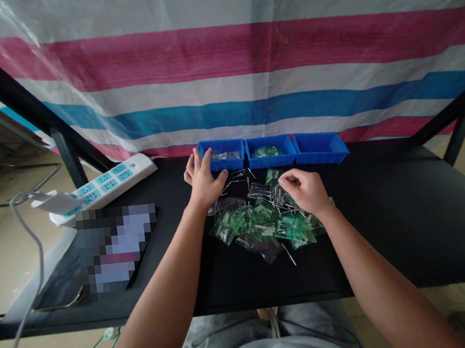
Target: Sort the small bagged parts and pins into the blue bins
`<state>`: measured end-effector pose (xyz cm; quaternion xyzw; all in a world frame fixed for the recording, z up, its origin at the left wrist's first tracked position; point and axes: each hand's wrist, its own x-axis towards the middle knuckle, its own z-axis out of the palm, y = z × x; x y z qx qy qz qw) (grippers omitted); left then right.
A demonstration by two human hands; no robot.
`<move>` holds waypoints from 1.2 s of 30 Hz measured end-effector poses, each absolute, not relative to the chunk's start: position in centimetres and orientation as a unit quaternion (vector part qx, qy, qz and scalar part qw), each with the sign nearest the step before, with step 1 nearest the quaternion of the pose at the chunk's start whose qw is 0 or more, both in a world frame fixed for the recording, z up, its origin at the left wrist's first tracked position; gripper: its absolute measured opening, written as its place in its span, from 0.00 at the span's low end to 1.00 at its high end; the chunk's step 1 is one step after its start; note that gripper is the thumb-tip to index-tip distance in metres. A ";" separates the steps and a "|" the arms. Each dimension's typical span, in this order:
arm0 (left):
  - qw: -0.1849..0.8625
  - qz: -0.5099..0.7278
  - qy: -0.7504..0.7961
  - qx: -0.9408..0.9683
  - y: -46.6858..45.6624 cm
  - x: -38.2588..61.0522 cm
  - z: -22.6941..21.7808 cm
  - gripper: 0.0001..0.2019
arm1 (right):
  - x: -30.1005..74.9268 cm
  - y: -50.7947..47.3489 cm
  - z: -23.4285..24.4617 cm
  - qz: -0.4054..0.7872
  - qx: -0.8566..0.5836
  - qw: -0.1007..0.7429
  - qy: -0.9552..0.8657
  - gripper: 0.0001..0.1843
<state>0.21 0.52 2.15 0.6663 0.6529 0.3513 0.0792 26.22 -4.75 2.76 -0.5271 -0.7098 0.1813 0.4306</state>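
My left hand (203, 178), fingers spread, is at the front left corner of the left blue bin (220, 165) and partly covers it. That bin has clear plastic packets (225, 155) in it. My right hand (305, 189) is over the right side of a pile of small green-tinted plastic packets (248, 222), its fingertips pressed together; whatever is between them is hidden. Loose, thin metal pins that look like rivets (290, 254) lie on and around the pile. Behind it, green packets (267, 151) lie in the middle blue bin (273, 161).
A right blue bin (321, 156) completes the row before a striped plastic sheet (220, 53). To the left are a white power strip (111, 181) with a plugged-in charger (59, 203) and cable, and a blurred-out phone-like device (119, 249) on the black table (407, 222).
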 end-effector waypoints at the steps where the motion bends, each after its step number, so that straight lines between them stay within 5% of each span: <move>1: 0.080 0.360 0.657 0.658 0.5 0.2 2.2 0.35 | 26.4 -4.7 2.8 0.178 -0.530 0.434 -0.707 0.10; 8: 0.050 0.417 0.647 0.637 -0.2 1.2 2.1 0.31 | 27.6 -3.9 2.4 0.161 -0.559 0.457 -0.673 0.10; 19: 0.095 0.303 0.421 0.849 -2.1 4.7 1.6 0.16 | 28.1 -3.0 1.0 0.165 -0.553 0.424 -0.698 0.11; 36: 0.136 0.254 0.454 0.843 -1.7 4.9 0.9 0.21 | 28.0 -3.0 1.1 0.169 -0.559 0.425 -0.691 0.11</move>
